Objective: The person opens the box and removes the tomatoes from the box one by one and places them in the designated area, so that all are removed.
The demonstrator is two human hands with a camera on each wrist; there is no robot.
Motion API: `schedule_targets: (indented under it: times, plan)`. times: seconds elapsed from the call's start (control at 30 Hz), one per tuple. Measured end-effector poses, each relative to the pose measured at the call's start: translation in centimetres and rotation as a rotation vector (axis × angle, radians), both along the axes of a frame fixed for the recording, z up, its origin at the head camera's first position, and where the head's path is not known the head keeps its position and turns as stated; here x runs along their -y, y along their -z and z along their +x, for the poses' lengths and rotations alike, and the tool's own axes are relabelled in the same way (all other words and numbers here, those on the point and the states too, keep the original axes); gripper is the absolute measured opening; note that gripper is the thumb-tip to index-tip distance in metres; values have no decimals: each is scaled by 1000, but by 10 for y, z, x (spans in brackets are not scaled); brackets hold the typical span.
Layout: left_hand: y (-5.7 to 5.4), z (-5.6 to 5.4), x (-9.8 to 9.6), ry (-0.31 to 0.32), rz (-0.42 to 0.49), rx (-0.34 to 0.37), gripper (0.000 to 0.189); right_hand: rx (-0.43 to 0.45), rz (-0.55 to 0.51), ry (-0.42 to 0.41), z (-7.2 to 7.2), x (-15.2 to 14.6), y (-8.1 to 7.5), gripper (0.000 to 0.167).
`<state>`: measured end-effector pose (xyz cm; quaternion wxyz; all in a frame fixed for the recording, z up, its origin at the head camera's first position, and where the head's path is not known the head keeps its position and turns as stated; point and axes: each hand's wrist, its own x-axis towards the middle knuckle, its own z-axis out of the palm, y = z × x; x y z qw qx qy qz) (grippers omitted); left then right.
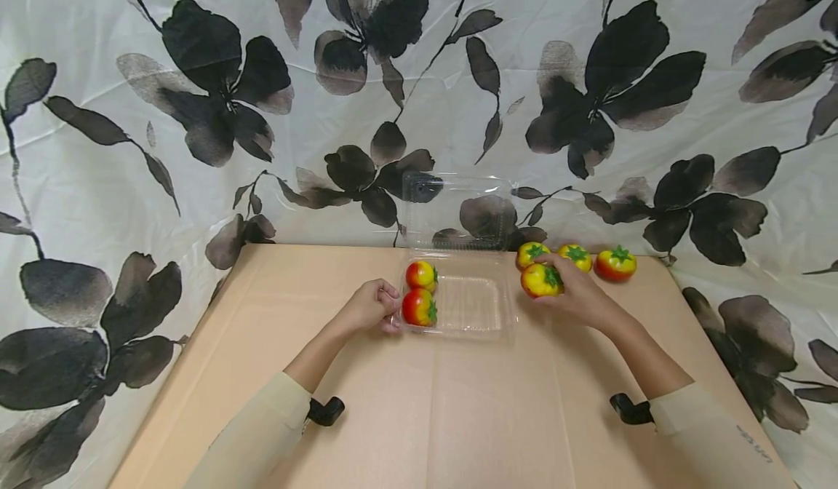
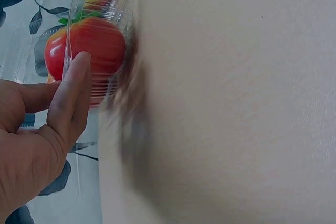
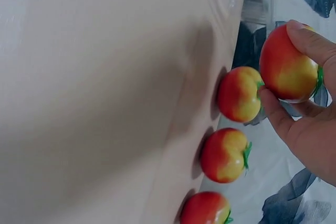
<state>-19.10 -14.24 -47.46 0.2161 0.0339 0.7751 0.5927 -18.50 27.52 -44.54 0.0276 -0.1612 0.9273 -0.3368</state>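
Note:
A clear plastic clamshell box (image 1: pixel 471 330) lies on the table with its lid (image 1: pixel 452 212) raised at the back. Two red-and-yellow tomatoes, the front one (image 1: pixel 417 308) and the back one (image 1: pixel 421 276), sit along its left side. My left hand (image 1: pixel 373 305) pinches the box's left wall between thumb and fingers, beside the front tomato (image 2: pixel 100 45) in the left wrist view. To the right of the box, my right hand (image 1: pixel 579 294) grips another tomato (image 3: pixel 286 66) between thumb and fingers, its green stem toward the palm.
Three more tomatoes stand in a row at the back right: the left one (image 1: pixel 532 254), the middle one (image 1: pixel 576 255) and the right one (image 1: pixel 615 264). The light brown table (image 1: pixel 393 416) ends just behind them, against a flower-printed cloth (image 1: pixel 458 110).

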Motion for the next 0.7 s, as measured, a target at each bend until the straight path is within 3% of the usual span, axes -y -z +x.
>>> schedule_targets:
  times: [0.7]
  plan:
    - [-4,1,-1,4,2,10,19,131,128,31,-9,-5,23,72]
